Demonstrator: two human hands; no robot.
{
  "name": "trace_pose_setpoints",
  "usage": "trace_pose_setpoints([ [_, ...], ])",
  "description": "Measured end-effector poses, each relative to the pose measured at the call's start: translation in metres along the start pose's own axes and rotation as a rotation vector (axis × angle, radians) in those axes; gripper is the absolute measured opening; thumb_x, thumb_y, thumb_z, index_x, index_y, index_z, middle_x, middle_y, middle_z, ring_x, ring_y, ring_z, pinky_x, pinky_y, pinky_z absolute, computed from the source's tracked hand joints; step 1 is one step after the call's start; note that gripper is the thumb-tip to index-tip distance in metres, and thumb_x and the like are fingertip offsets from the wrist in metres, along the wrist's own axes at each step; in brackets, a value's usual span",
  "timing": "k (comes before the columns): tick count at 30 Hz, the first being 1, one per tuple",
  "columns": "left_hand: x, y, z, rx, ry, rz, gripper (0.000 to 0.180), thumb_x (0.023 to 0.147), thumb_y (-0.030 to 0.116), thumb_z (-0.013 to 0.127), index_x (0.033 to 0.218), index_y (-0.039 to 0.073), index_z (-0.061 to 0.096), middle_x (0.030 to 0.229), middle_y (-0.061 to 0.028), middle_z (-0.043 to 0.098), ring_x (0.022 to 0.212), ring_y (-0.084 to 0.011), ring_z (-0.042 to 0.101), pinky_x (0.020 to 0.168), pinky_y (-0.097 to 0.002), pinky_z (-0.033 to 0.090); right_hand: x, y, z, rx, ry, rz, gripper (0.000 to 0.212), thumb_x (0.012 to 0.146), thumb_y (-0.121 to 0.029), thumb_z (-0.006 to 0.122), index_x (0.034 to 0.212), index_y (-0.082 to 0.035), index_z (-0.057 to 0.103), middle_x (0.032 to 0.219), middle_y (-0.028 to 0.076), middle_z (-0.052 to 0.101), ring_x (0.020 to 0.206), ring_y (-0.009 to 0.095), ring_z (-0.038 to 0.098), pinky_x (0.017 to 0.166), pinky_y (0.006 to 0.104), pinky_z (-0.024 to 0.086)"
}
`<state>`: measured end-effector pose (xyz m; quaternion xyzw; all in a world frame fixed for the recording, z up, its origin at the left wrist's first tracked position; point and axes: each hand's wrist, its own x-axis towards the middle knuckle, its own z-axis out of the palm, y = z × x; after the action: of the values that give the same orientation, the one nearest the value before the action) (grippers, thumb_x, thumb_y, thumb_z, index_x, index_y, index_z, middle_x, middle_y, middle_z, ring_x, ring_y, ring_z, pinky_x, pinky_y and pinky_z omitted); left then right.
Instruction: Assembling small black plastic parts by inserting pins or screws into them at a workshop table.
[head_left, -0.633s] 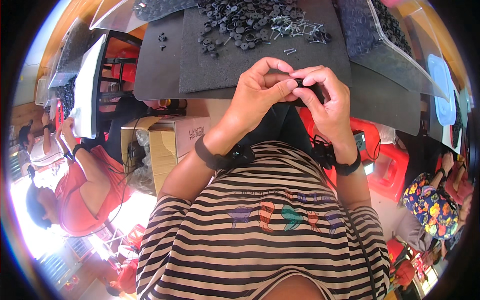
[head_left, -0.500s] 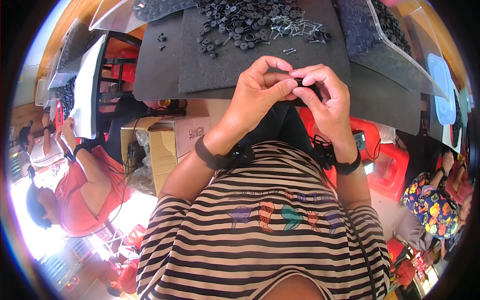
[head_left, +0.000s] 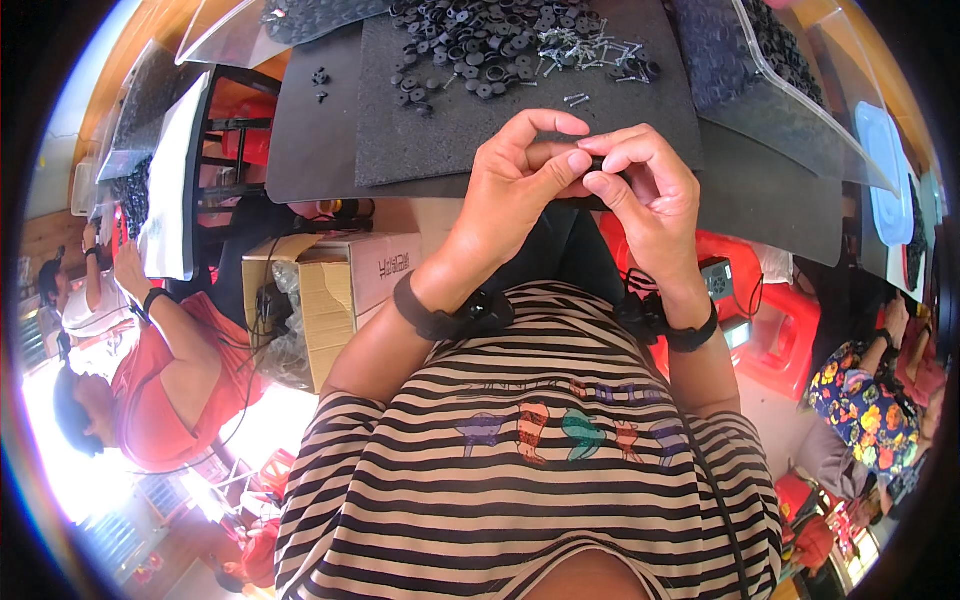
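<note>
Just past the table's near edge, my left hand (head_left: pixel 520 180) and my right hand (head_left: pixel 655 190) meet fingertip to fingertip. Between them is a small black part (head_left: pixel 598 164), pinched by both and mostly covered by the fingers, so its exact shape is hidden. Beyond the hands, a heap of small round black parts (head_left: pixel 470 45), some ring-shaped, lies on a dark foam mat (head_left: pixel 430 145). Silver screws (head_left: pixel 590 50) are piled at the heap's right side, with a couple of loose screws (head_left: pixel 577 100) nearer to me.
A clear bin (head_left: pixel 800 110) of black parts stands at the right, another clear bin (head_left: pixel 230 35) at the far left. A few black bits (head_left: pixel 321 78) lie left of the mat. Below the table are a cardboard box (head_left: pixel 330 300) and red stools (head_left: pixel 775 345). People work on both sides.
Both hands stay in nearly the same place; the fingertips have shifted slightly around the small black part, which shows less now. At the left, a co-worker's hand has moved a little.
</note>
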<state>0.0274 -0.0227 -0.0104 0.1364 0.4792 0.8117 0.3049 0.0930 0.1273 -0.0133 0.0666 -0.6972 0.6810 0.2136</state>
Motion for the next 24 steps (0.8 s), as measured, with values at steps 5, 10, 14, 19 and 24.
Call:
trace_pose_setpoints([
  [5,0.0,0.006,0.003,0.058,-0.016,0.058,0.023,0.095,0.007,0.064,0.116,0.001,0.057,0.096,-0.0096,0.071,0.087,-0.0104,0.065,0.078,-0.0265,0.058,0.003,-0.005,0.001,0.119,0.025,0.018,0.016,0.083,0.005,0.071,0.09,-0.001,0.059,0.103,0.011,0.066,0.093,0.013,0.062,0.082,0.0261,0.05],
  [10,0.0,0.006,0.0,0.067,-0.03,0.062,0.026,0.095,0.007,0.063,0.12,0.002,0.056,0.097,-0.0092,0.071,0.088,-0.0107,0.066,0.08,-0.0263,0.057,0.005,0.002,-0.002,0.105,0.0,0.009,0.018,0.084,0.004,0.071,0.095,-0.001,0.057,0.105,0.012,0.067,0.094,0.014,0.063,0.084,0.0276,0.051],
  [14,-0.002,0.013,-0.003,0.027,-0.07,-0.032,0.033,0.098,0.012,0.06,0.128,0.005,0.05,0.109,-0.0094,0.068,0.098,-0.0146,0.066,0.089,-0.0318,0.056,0.007,0.001,-0.002,0.116,0.028,0.033,0.02,0.085,0.002,0.071,0.097,-0.001,0.056,0.105,0.012,0.067,0.096,0.015,0.064,0.086,0.0282,0.052],
  [19,-0.006,0.012,-0.001,0.03,-0.076,-0.012,0.035,0.097,0.011,0.061,0.129,0.004,0.05,0.106,-0.0094,0.068,0.095,-0.0138,0.066,0.087,-0.0303,0.056,0.004,-0.002,-0.001,0.064,0.012,-0.023,0.019,0.085,0.001,0.071,0.097,-0.001,0.056,0.105,0.012,0.067,0.096,0.015,0.064,0.085,0.0289,0.052],
  [24,-0.011,0.012,0.005,0.036,-0.031,0.028,0.033,0.095,0.009,0.063,0.126,0.002,0.053,0.1,-0.0087,0.07,0.091,-0.0118,0.065,0.083,-0.0281,0.056,0.0,-0.007,0.003,0.078,0.003,-0.071,0.019,0.085,0.002,0.071,0.096,-0.001,0.056,0.105,0.013,0.067,0.096,0.016,0.063,0.086,0.0297,0.051],
])
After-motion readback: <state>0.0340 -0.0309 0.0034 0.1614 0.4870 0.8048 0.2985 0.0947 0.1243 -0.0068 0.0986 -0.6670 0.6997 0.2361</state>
